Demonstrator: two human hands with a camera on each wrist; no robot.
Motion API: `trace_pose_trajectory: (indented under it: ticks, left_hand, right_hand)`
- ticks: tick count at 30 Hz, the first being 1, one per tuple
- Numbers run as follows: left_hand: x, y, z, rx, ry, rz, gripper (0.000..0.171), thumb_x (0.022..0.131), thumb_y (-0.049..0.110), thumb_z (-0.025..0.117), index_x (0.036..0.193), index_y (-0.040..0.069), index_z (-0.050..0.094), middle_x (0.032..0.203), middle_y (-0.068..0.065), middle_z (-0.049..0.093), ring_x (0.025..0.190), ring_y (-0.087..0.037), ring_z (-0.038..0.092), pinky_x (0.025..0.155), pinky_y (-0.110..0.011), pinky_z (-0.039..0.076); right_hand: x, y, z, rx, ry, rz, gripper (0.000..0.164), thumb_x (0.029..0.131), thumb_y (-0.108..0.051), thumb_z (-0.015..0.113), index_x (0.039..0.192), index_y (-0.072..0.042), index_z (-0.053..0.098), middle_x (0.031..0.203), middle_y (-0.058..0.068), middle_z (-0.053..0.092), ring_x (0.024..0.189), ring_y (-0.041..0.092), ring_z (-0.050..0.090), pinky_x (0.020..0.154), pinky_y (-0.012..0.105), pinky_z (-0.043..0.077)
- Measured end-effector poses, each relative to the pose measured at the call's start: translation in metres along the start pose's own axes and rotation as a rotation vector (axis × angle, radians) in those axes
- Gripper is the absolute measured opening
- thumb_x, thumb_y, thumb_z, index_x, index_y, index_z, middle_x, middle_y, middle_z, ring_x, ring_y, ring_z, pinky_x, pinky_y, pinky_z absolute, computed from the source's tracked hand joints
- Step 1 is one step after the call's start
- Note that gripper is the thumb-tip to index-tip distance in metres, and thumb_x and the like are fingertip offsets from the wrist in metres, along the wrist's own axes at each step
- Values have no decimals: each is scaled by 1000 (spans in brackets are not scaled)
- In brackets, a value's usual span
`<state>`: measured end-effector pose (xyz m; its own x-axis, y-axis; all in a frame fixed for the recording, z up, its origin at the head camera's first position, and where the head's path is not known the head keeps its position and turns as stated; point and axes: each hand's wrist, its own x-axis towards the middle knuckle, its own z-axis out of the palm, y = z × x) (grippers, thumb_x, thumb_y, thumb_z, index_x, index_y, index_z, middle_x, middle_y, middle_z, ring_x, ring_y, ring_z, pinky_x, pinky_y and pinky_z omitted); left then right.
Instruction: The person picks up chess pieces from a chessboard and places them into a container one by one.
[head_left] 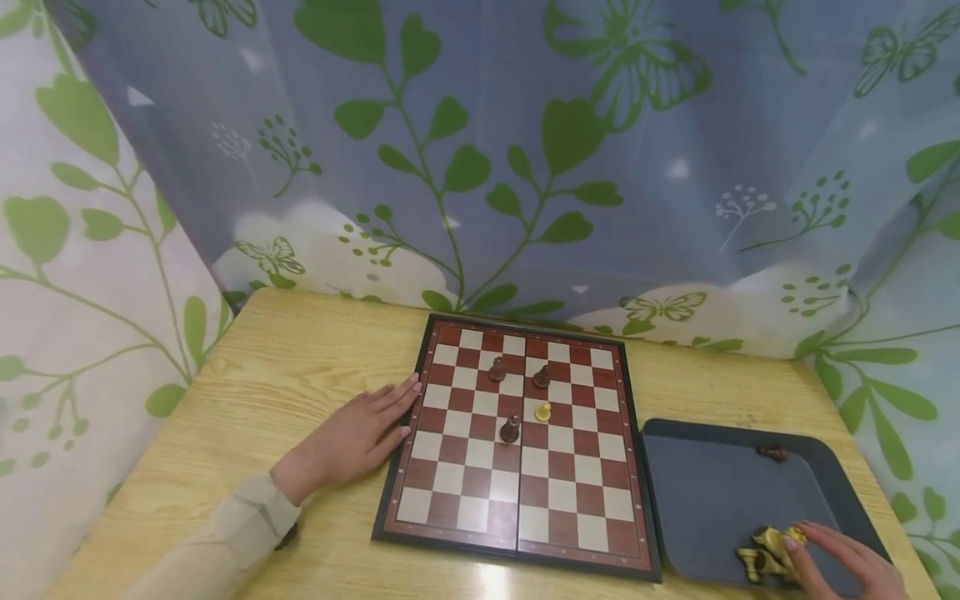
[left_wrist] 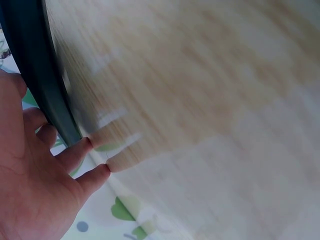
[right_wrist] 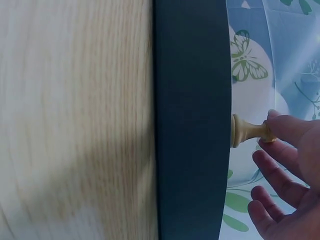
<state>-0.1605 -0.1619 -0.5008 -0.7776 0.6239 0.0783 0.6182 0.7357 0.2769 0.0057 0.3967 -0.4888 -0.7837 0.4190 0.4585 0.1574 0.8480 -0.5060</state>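
Observation:
My left hand [head_left: 352, 437] lies flat with straight fingers against the left edge of the folding chessboard [head_left: 465, 502]. In the left wrist view, its fingertips touch the table beside the board's dark side [left_wrist: 37, 65]. Over the near right part of a dark grey tray [head_left: 705, 500], my right hand [head_left: 851, 562] pinches a yellow chess piece [right_wrist: 246, 131] between thumb and index finger. Other yellow chess pieces [head_left: 752, 563] lie in the tray below it. Three dark chess pieces, one of them a bishop-like piece [head_left: 510, 429], and a yellow pawn [head_left: 543, 412] stand on the board.
A dark chess piece [head_left: 772, 452] lies on its side at the tray's far end. The tray sits close against the board's right edge. Behind the wooden table [head_left: 300, 350] hangs a leaf-patterned curtain [head_left: 480, 167]. A small dark object [head_left: 287, 536] shows beside the left sleeve.

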Motion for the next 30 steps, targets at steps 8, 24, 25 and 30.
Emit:
trace_pose_trajectory:
  ticks: [8,24,25,30]
  left_hand:
    - [2,0,-2,-5,4,3,60,110,38,41,161,9,29,169,-4,21,146,-41,39,117,-60,35]
    - [3,0,-2,-9,23,24,59,110,37,42,160,8,30,168,-7,24,145,-43,40,116,-61,37]
    - [3,0,-2,-10,22,25,59,110,36,42,160,7,31,168,-7,24,145,-43,40,116,-61,37]
    - [2,2,-1,-16,25,27,59,110,35,43,160,7,31,167,-8,25,144,-44,40,115,-62,37]
  right_hand:
    - [0,6,-2,-13,-23,5,24,78,-5,85,99,6,78,104,30,73,88,-26,40,73,13,44]
    - [-2,-15,3,146,-34,-111,22,76,7,83,97,3,79,99,-46,49,93,-31,43,74,0,39]
    - [-3,-19,4,141,-44,-111,21,76,7,83,96,3,79,100,-47,47,93,-31,42,74,1,39]
    - [-7,-45,11,91,-86,-13,20,80,-1,83,99,-3,80,98,-25,65,91,-24,46,87,15,46]
